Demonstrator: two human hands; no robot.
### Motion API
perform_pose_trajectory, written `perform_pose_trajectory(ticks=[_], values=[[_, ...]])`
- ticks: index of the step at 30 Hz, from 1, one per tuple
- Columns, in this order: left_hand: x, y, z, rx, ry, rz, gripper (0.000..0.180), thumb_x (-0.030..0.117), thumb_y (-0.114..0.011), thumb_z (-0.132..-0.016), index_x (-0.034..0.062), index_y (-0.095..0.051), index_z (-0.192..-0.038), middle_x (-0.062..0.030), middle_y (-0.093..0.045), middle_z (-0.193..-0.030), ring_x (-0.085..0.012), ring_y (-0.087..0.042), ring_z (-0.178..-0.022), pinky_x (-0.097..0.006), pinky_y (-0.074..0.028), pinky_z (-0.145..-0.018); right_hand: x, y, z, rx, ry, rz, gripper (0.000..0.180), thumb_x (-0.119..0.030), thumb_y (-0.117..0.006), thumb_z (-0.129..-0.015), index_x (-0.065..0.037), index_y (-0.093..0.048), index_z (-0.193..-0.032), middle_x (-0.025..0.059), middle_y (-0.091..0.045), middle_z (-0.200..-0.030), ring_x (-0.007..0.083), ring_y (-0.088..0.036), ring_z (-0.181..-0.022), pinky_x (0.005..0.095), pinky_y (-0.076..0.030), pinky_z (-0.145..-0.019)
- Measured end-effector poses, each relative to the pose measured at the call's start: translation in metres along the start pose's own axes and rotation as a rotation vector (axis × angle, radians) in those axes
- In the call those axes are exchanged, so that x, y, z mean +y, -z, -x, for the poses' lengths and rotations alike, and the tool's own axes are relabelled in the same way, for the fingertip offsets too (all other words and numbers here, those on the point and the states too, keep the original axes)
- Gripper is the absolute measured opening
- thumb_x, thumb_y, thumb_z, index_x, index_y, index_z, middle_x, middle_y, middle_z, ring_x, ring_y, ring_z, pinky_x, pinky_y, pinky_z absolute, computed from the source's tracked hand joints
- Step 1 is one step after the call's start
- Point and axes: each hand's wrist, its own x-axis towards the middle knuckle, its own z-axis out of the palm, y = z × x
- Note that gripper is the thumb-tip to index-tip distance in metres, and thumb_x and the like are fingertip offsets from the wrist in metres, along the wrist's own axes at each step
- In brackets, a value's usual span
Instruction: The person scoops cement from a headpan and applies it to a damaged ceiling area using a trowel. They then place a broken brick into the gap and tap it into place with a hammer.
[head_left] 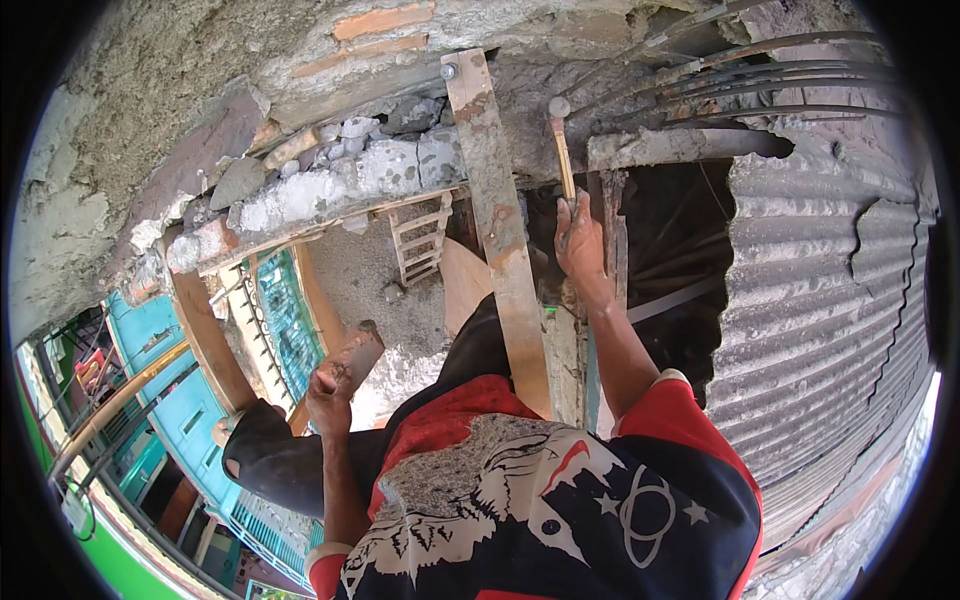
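My left hand (330, 395) is closed around a brick-like block (358, 358), reddish brown with grey smears, held low over the drop to my left. Up ahead, my right hand (580, 240) grips the wooden handle of a hammer (563, 155). Its small round grey head lies close to the rough concrete ledge, just right of the upright plank. That plank (503, 215) is stained with mortar and runs from the wall down to my lap. To its left, rubble and grey mortar (350, 175) cover the ledge.
Bare steel bars (760, 75) jut across the upper right. Corrugated roofing sheets (820, 290) slope along the right, beside a dark opening (680, 250). Wooden props (205, 320) stand at left. Far below are a small slatted wooden frame (420, 240) and turquoise panels (160, 345).
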Motion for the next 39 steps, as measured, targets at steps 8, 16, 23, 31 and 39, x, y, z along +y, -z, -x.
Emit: perform_pose_trajectory(ticks=[8,16,23,31,39], values=[[0.014,-0.006,0.002,0.039,-0.032,0.083,0.032,0.018,-0.076,-0.08,0.0008,-0.049,-0.074,-0.004,-0.048,-0.058,-0.0137,-0.041,-0.055,-0.036,-0.038,-0.053,0.002,0.0,0.002,-0.019,-0.105,-0.178,0.043,-0.024,-0.053,-0.102,0.011,-0.048,-0.126,0.019,-0.061,-0.071,0.0287,-0.061,-0.062,0.04,-0.047,-0.059],[0.008,-0.005,-0.004,-0.053,0.012,-0.032,0.032,0.021,-0.076,-0.079,-0.0034,-0.055,-0.082,-0.0124,-0.056,-0.067,-0.0212,-0.049,-0.059,-0.039,-0.043,-0.059,-0.007,-0.013,-0.002,-0.024,-0.14,-0.392,0.041,-0.032,-0.049,-0.104,0.004,-0.051,-0.123,0.0033,-0.051,-0.066,0.0117,-0.051,-0.06,0.0303,-0.043,-0.055],[0.008,-0.007,-0.006,-0.052,0.0,-0.096,0.037,0.022,-0.076,-0.078,-0.0071,-0.059,-0.093,-0.0212,-0.064,-0.084,-0.0333,-0.059,-0.075,-0.043,-0.048,-0.072,0.009,-0.001,-0.007,-0.123,-0.153,-0.452,0.035,-0.035,-0.049,-0.104,-0.002,-0.051,-0.116,-0.0043,-0.047,-0.063,0.0054,-0.044,-0.048,0.0249,-0.038,-0.043],[0.011,-0.005,-0.004,-0.113,0.079,-0.146,0.04,0.023,-0.077,-0.079,-0.0075,-0.06,-0.099,-0.0248,-0.065,-0.089,-0.0382,-0.063,-0.081,-0.045,-0.048,-0.075,-0.003,-0.029,-0.012,-0.071,-0.224,-0.507,0.033,-0.036,-0.048,-0.104,-0.005,-0.048,-0.115,-0.0016,-0.048,-0.066,0.0072,-0.045,-0.048,0.0262,-0.04,-0.044],[0.023,-0.004,-0.002,-0.036,-0.125,-0.151,0.043,0.024,-0.078,-0.08,-0.0056,-0.06,-0.105,-0.0249,-0.066,-0.092,-0.0394,-0.064,-0.083,-0.045,-0.048,-0.074,-0.015,0.008,-0.034,-0.332,-0.43,-0.685,0.022,-0.035,-0.045,-0.105,-0.013,-0.045,-0.104,-0.003,-0.042,-0.066,0.0076,-0.042,-0.049,0.0257,-0.039,-0.043]])
